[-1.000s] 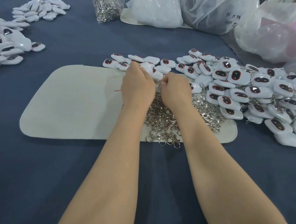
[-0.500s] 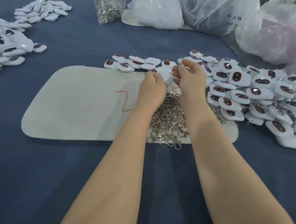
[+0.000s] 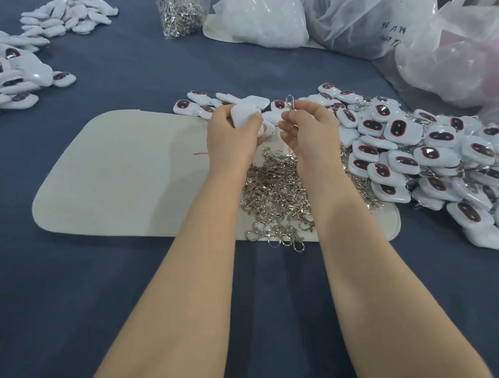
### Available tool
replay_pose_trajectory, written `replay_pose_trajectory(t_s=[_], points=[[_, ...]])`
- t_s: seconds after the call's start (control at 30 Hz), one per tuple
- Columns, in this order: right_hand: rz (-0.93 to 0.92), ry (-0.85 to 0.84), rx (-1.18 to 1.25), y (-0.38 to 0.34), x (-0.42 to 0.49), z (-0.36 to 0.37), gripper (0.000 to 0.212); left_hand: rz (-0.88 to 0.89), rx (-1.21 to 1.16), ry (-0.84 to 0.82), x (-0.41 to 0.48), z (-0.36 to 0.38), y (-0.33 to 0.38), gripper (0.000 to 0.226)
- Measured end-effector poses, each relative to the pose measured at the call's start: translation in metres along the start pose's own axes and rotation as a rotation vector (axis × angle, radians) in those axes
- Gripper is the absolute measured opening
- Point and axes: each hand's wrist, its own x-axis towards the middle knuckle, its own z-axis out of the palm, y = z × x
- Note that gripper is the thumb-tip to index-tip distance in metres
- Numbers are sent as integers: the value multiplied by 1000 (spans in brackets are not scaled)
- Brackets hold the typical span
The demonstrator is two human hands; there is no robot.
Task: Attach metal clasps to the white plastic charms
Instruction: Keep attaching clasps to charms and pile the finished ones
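My left hand (image 3: 231,137) grips a white plastic charm (image 3: 244,114) above the cream mat (image 3: 120,178). My right hand (image 3: 308,125) pinches a single metal clasp (image 3: 290,102), held upright a short way right of the charm; the two do not touch. Under both wrists a heap of loose metal clasps (image 3: 275,199) lies on the mat's right end. A big pile of white charms with dark oval faces (image 3: 431,156) spreads to the right, and a row of charms (image 3: 197,103) lies just beyond my hands.
More white charms (image 3: 11,74) lie at the far left, with a smaller heap (image 3: 66,16) behind. A clear bag of clasps (image 3: 180,14) and several plastic bags (image 3: 357,15) stand at the back and right. The dark blue cloth (image 3: 75,299) covers the table.
Both hands have lifted off the clasp heap and moved slightly apart. My left hand now holds a charm up and my right hand has raised one clasp upright.
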Motion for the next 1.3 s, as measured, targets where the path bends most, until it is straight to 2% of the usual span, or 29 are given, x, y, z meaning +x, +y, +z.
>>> replay_pose_trajectory(t_s=[0.07, 0.3, 0.47, 0.63, 0.8, 1.13, 1.3], points=[[-25, -14, -37, 1, 0, 1, 21, 18, 80, -17, -2, -1, 0, 11], [18, -60, 36, 2, 2, 1, 20, -12, 41, -9, -2, 2, 5, 16], [22, -100, 21, 2, 0, 3, 19, 68, 223, -40, 0, -1, 1, 18], [-35, -143, 64, 2, -1, 2, 23, 83, 266, -87, -2, -2, 1, 12], [21, -211, 156, 4, 0, 5, 22, 89, 272, -183, -6, 2, 4, 6], [165, -286, 244, 4, -2, 7, 21, 54, 236, -164, -7, 3, 5, 7], [169, -305, 224, 3, -3, 7, 19, 15, 198, -123, -8, 2, 7, 21]])
